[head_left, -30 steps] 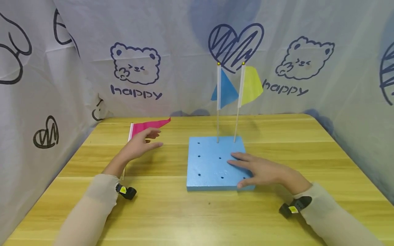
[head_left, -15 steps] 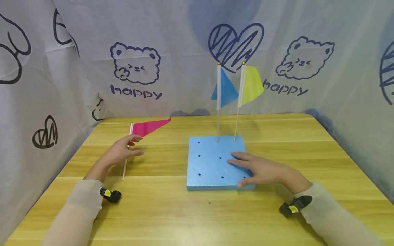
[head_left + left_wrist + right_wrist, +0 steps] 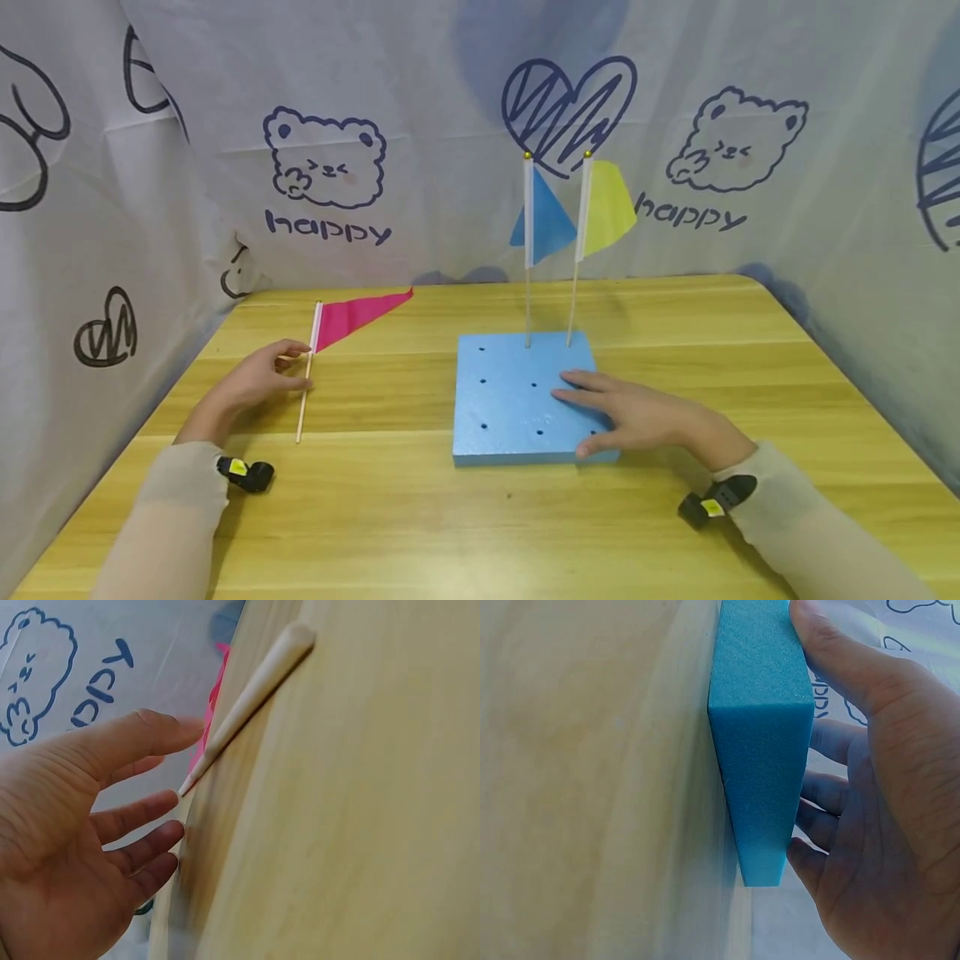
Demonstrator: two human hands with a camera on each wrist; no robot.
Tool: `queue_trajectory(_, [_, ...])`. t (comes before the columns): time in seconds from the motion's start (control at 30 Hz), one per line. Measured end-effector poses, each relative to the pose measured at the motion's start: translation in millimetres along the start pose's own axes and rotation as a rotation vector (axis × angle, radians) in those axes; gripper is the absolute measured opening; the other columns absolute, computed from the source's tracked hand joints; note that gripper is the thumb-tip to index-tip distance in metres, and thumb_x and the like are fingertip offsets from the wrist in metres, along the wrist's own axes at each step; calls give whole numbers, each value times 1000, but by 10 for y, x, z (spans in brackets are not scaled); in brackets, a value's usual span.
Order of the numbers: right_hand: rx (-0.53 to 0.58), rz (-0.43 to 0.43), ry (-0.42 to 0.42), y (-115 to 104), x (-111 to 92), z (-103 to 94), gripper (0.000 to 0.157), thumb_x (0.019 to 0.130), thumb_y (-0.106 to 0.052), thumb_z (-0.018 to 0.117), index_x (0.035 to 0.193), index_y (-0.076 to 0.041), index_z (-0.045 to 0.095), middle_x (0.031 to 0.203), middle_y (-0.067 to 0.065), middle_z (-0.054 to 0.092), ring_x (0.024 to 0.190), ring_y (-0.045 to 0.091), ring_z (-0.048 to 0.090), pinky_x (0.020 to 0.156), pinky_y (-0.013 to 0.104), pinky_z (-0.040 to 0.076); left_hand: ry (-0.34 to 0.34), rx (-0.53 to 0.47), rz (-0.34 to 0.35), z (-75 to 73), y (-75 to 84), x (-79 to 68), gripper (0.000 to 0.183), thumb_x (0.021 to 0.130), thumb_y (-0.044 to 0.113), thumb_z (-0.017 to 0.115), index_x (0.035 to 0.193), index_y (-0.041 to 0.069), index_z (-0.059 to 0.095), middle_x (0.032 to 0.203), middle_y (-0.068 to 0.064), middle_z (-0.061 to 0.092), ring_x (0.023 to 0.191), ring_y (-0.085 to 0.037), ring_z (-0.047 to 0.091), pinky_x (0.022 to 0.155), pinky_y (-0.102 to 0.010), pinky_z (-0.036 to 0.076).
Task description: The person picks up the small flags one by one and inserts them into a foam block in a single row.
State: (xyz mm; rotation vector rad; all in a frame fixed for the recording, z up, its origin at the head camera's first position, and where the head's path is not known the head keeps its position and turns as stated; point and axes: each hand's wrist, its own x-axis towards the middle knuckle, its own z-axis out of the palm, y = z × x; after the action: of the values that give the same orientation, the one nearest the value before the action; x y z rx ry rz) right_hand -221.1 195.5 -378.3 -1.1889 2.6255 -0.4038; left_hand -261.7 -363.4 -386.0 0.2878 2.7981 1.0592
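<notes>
A pink pennant flag (image 3: 352, 318) on a thin stick lies on the table at the left. My left hand (image 3: 258, 373) is beside its stick, thumb and fingertips spread apart at the stick; in the left wrist view the thumb and fingers (image 3: 142, 817) do not close round the stick (image 3: 255, 686). A blue foam block (image 3: 506, 400) with several holes lies mid-table. Spread fingers of my right hand (image 3: 645, 412) rest on its right side; the right wrist view shows the hand along the block's edge (image 3: 761, 765). A blue flag (image 3: 550, 221) and a yellow flag (image 3: 609, 208) stand upright in its back holes.
The wooden table (image 3: 420, 533) reaches back to a white cloth (image 3: 435, 100) with drawn bears and hearts. More cloth hangs at both sides. Each wrist wears a strapped black camera, such as the left one (image 3: 258, 477).
My left hand has moved left and slightly toward me, from over the pink flag's cloth to beside its stick. The right hand stays on the block.
</notes>
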Motion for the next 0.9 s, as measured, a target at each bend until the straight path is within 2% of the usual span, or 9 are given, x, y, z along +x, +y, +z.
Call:
queue_trajectory(0.3, [2,-17,8,5,13,1,89,85,-68,58,153,-17,34,160,14,21,144,40,20,111,57,27,-45,47,-16,-31,-67,-19,74,86,24,77,141,-10,40,141,-35,40,129,-51,36,108,-60,28])
queue_trajectory(0.5, [-14,-16,11,8,-1,15,89,84,-68,58,153,-17,35,160,12,20,144,38,20,112,55,27,-77,55,-32,-25,-41,-51,75,88,29,75,143,-8,40,145,-31,39,133,-50,33,110,-60,24])
queue_trajectory(0.67, [-5,-3,4,7,-5,22,91,83,-71,57,154,-18,34,161,10,19,145,37,18,112,54,27,-84,98,-46,-22,-28,-76,80,85,35,76,145,-4,40,145,-34,36,135,-52,28,110,-63,22])
queue_trajectory(0.9, [-3,3,0,9,-10,7,91,83,-71,57,154,-19,33,161,10,18,145,36,18,113,54,26,-99,130,-7,-52,-27,-84,67,89,25,72,144,0,44,145,-35,36,134,-52,27,108,-66,20])
